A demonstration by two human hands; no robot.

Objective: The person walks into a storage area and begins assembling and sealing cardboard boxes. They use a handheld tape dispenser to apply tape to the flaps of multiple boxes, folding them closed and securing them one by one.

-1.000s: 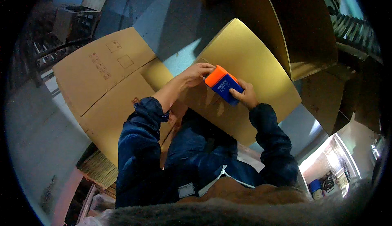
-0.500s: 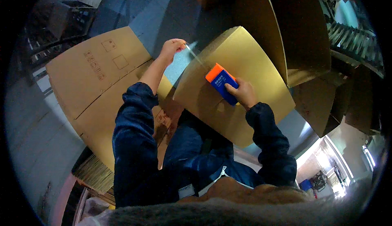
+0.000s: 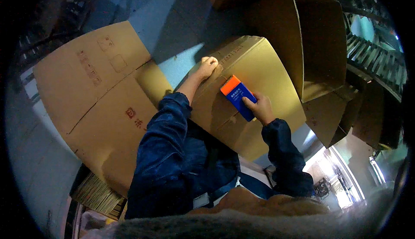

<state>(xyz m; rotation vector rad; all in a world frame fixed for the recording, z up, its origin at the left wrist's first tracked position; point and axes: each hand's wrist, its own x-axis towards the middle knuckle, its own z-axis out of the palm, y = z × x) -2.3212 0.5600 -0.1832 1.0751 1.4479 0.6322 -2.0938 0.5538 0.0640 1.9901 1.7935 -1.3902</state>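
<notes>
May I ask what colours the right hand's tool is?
The tool is blue with an orange end, head view.

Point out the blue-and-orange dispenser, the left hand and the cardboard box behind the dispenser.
blue-and-orange dispenser [image 3: 237, 97]: head view, blue body.
left hand [image 3: 207, 68]: head view, middle of the hand.
cardboard box [image 3: 272, 77]: head view, bare panel right of the dispenser.
</notes>
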